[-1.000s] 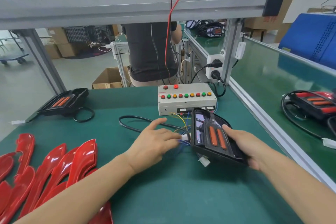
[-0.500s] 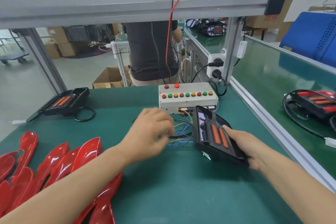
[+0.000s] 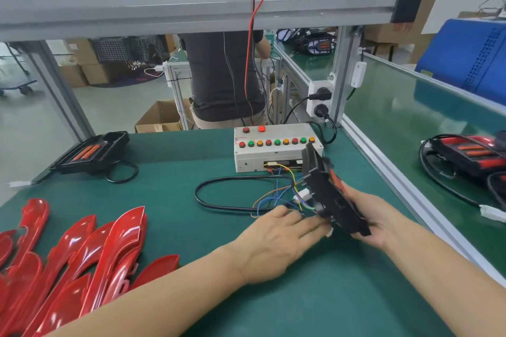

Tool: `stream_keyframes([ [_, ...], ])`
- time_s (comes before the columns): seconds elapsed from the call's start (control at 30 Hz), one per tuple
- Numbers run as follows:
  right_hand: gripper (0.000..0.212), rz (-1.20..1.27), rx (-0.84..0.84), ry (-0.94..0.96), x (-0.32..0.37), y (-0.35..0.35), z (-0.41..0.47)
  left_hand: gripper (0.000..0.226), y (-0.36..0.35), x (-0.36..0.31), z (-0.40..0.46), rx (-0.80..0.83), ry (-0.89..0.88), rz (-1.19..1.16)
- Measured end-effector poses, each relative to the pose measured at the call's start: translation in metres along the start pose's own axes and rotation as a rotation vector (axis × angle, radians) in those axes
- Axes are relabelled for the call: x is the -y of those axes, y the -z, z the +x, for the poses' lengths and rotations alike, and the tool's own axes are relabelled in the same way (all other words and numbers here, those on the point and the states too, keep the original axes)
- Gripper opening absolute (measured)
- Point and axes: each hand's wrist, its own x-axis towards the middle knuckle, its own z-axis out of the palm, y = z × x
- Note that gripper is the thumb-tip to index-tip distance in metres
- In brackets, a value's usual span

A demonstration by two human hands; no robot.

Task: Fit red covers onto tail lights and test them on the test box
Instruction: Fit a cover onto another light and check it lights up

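My right hand point(image 3: 375, 220) grips a black tail light point(image 3: 327, 191) from below and tilts it on edge, its back turned toward me. The fingers of my left hand point(image 3: 282, 238) are straight and touch the light's lower end, near a white connector point(image 3: 304, 195) on coloured wires. The grey test box point(image 3: 273, 156) with rows of red, green and orange buttons stands just behind. Several red covers point(image 3: 82, 254) lie in a pile at the near left.
A second black tail light point(image 3: 90, 153) with its cable loop lies at the far left. More tail lights point(image 3: 473, 156) sit on the conveyor to the right, beyond the aluminium rail point(image 3: 397, 175). A black cable point(image 3: 219, 200) loops on the green mat. Another person stands behind the bench.
My left hand came back from the box wires to the light's lower end. My right hand turned the tail light up on edge, so its face now points away from me.
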Motion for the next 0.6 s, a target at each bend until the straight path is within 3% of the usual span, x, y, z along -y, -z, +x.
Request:
stream_keyframes([
  [0.17,0.044,-0.175,-0.059,-0.019,0.004,0.009,-0.004,0.055,-0.003,0.01,-0.002,0.012,0.095,-0.061],
  [0.37,0.037,-0.733,-0.067,0.123,0.002,0.015,-0.014,0.031,0.007,0.061,-0.063,0.012,0.154,-0.081],
  [0.53,0.025,-0.774,-0.079,0.197,-0.014,-0.006,-0.016,0.045,-0.004,0.077,-0.091,0.05,0.418,-0.468],
  [0.6,0.029,-0.925,-0.132,0.282,-0.013,-0.012,-0.014,0.051,-0.003,0.074,-0.092,-0.005,0.49,-0.684],
])
